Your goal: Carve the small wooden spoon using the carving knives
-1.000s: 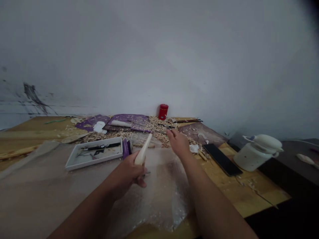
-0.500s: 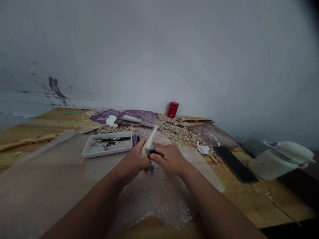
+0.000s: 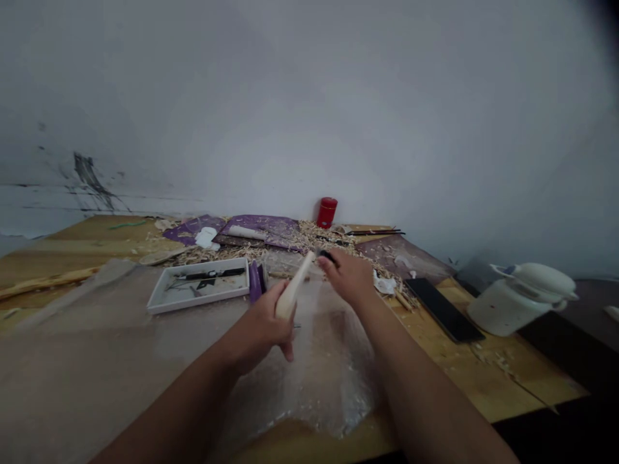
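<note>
My left hand (image 3: 261,330) is closed around the lower end of a pale, tapered piece of wood (image 3: 294,289), whose thin end points up and away from me. Beside that thin end is my right hand (image 3: 353,278), gripping a small black-handled carving tool (image 3: 327,256). The tool's tip lies close to the end of the wood; whether they touch I cannot tell. A thin metal bit shows just right of my left fingers, its other end hidden. Both hands are above a translucent plastic sheet (image 3: 193,367) on the wooden table.
A white tray (image 3: 159,308) with dark tools sits at left. Wood shavings (image 3: 309,233) and purple sheets (image 3: 265,224) lie towards the wall, near a red canister (image 3: 327,212). At right are a black phone-like slab (image 3: 443,310) and a lidded white pot (image 3: 503,309).
My right hand has slid the tool from beside my left hand up to the wood's thin end. The left hand still holds the wood. The view has shifted slightly right.
</note>
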Action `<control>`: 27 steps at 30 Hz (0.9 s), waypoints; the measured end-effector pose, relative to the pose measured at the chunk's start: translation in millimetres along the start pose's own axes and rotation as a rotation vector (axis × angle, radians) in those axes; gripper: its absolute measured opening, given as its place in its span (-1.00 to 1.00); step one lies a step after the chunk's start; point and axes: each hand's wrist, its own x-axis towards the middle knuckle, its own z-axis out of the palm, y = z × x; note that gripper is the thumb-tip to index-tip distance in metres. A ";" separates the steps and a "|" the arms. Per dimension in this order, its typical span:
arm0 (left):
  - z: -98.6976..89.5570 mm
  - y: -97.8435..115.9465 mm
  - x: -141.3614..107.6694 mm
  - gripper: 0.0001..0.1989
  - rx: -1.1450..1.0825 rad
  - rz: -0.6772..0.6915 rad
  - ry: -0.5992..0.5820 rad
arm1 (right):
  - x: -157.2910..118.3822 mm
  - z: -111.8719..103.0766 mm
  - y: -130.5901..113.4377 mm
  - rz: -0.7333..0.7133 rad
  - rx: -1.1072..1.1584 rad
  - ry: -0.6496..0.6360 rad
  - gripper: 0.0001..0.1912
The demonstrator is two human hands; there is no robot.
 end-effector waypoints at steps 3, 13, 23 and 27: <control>3.3 1.5 0.3 -0.60 -0.048 -0.028 -0.013 | 7.9 2.1 23.2 0.203 0.016 0.077 -0.45; -9.6 5.7 6.4 -0.76 -0.112 0.062 0.119 | -18.5 1.5 -34.3 -0.273 0.226 -0.110 -0.54; -14.5 4.9 7.7 -0.63 -0.122 0.043 0.113 | -21.6 -3.8 -38.4 -0.368 0.263 -0.201 -0.53; -13.5 8.3 7.0 -0.77 -0.260 0.055 0.098 | -20.7 -3.0 -36.9 -0.340 0.261 -0.194 -0.54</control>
